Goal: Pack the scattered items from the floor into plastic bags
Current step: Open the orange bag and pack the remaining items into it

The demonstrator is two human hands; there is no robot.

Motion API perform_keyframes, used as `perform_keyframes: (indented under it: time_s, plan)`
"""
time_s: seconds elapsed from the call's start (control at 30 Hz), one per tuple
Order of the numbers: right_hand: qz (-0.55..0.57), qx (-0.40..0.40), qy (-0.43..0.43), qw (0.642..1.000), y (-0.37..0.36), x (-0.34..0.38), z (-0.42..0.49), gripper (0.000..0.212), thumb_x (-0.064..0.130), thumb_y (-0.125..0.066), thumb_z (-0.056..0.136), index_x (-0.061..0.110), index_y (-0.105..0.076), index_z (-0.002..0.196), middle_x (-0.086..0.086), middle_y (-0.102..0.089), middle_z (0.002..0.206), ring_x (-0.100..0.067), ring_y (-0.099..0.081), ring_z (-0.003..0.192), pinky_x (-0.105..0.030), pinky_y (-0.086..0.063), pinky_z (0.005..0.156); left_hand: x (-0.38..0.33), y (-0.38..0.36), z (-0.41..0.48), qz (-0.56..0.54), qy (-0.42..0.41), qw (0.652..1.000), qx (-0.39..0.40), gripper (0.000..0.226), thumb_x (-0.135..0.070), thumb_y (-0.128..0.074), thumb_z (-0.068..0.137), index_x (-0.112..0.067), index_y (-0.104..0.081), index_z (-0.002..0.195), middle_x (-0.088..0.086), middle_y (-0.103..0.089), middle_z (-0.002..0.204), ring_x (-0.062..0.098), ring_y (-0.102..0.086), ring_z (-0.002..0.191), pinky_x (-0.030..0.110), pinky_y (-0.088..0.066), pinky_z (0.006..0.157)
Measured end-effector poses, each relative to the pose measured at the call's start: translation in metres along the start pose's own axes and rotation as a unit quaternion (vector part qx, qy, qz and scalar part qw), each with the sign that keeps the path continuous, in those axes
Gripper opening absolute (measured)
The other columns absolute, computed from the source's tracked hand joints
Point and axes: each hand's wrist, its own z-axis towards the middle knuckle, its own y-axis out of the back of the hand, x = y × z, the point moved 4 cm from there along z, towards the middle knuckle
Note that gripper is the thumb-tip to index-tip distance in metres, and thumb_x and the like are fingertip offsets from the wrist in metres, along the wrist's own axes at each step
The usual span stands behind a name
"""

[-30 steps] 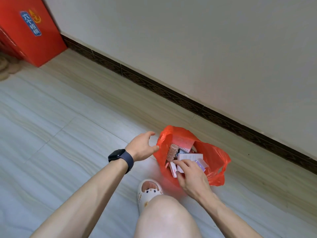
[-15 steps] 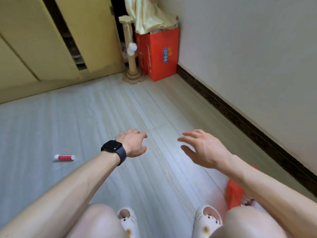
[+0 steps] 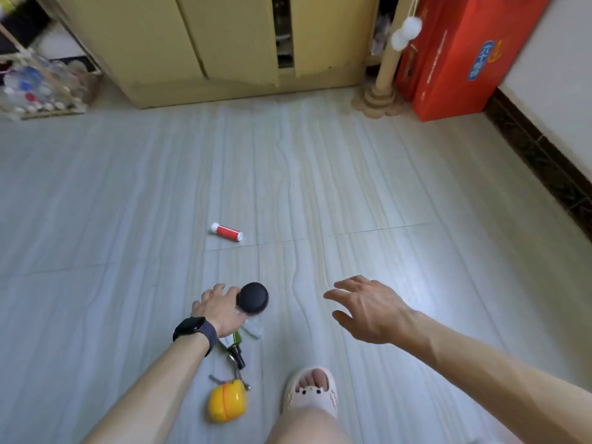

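Observation:
My left hand (image 3: 219,310), with a dark watch on its wrist, is closed around a clear container with a round black lid (image 3: 254,298) low over the floor. Just below that hand lies a small green bottle with a black cap (image 3: 236,345). A yellow plastic toy (image 3: 227,401) with a metal clip sits nearer to me. Farther off, a red tube with white ends (image 3: 226,232) lies alone on the tiles. My right hand (image 3: 368,310) hovers to the right with its fingers spread and nothing in it. No plastic bag is in view.
My foot in a white slipper (image 3: 312,390) stands beside the yellow toy. Yellow cabinets (image 3: 224,43) line the back, with a red box (image 3: 455,59) and a scratching post (image 3: 381,88) at the right wall. A rack of bottles (image 3: 38,84) stands at the far left.
My view swung left from the red bag by the wall to the open floor. My left hand came down onto the black-lidded container, and my right hand left the bag empty.

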Motion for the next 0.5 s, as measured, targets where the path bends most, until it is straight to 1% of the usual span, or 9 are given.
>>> perform_keyframes:
  time_s: [0.1,0.2,0.23,0.3,0.33,0.4,0.5]
  plan:
    - [0.016,0.052,0.016,0.998,-0.038,0.021,0.039,0.052,0.045,-0.039,0.101,0.032,-0.031,0.151,-0.003,-0.03,0.16,-0.024,-0.028,0.145,-0.039,-0.03,0.113,0.027,-0.029,0.021,-0.027,0.054,0.998,0.02,0.072,-0.044,-0.053,0.089,-0.037,-0.019,0.152,0.002,-0.007,0.163,0.03,-0.02,0.145,0.046,-0.031,0.109]
    - [0.033,0.09,0.017,0.995,-0.074,0.037,0.074,0.056,0.044,-0.04,0.101,0.03,-0.026,0.153,-0.008,-0.024,0.162,-0.03,-0.028,0.143,-0.043,-0.032,0.113,0.042,-0.052,0.043,-0.077,0.098,0.992,0.031,0.086,-0.053,-0.057,0.082,-0.042,-0.008,0.152,0.0,0.002,0.163,0.034,-0.013,0.146,0.053,-0.033,0.108]
    - [0.042,0.101,0.015,0.994,-0.085,0.041,0.085,0.058,0.043,-0.042,0.1,0.03,-0.023,0.153,-0.009,-0.02,0.162,-0.032,-0.029,0.142,-0.044,-0.033,0.112,0.046,-0.06,0.051,-0.105,0.109,0.988,0.036,0.091,-0.056,-0.06,0.079,-0.042,-0.007,0.152,0.001,0.004,0.163,0.037,-0.012,0.145,0.053,-0.032,0.111]
    - [0.054,0.114,0.013,0.992,-0.105,0.05,0.106,0.063,0.041,-0.045,0.1,0.031,-0.016,0.155,-0.01,-0.009,0.164,-0.036,-0.026,0.142,-0.046,-0.034,0.111,0.05,-0.074,0.064,-0.157,0.137,0.977,0.047,0.097,-0.058,-0.065,0.077,-0.04,-0.008,0.153,0.005,0.006,0.163,0.039,-0.015,0.146,0.047,-0.028,0.115]
    - [0.053,0.112,0.016,0.992,-0.113,0.056,0.117,0.067,0.04,-0.046,0.099,0.033,-0.011,0.155,-0.01,-0.002,0.165,-0.038,-0.023,0.143,-0.047,-0.033,0.112,0.053,-0.082,0.069,-0.176,0.151,0.971,0.05,0.098,-0.058,-0.068,0.077,-0.038,-0.01,0.154,0.007,0.005,0.163,0.038,-0.019,0.145,0.045,-0.029,0.115]
    - [0.031,0.092,0.033,0.995,-0.125,0.07,0.143,0.075,0.037,-0.049,0.098,0.038,-0.001,0.156,-0.009,0.012,0.164,-0.042,-0.012,0.146,-0.052,-0.025,0.116,0.052,-0.099,0.074,-0.2,0.164,0.964,0.061,0.099,-0.054,-0.072,0.076,-0.034,-0.013,0.154,0.008,0.0,0.162,0.035,-0.026,0.144,0.043,-0.033,0.114]
    - [-0.03,0.056,0.082,0.995,-0.128,0.097,0.183,0.085,0.038,-0.055,0.095,0.043,0.006,0.154,-0.007,0.026,0.162,-0.046,0.006,0.148,-0.063,-0.012,0.117,0.051,-0.118,0.075,-0.197,0.165,0.964,0.06,0.099,-0.051,-0.075,0.074,-0.032,-0.018,0.153,0.009,-0.003,0.161,0.036,-0.027,0.142,0.044,-0.033,0.113]
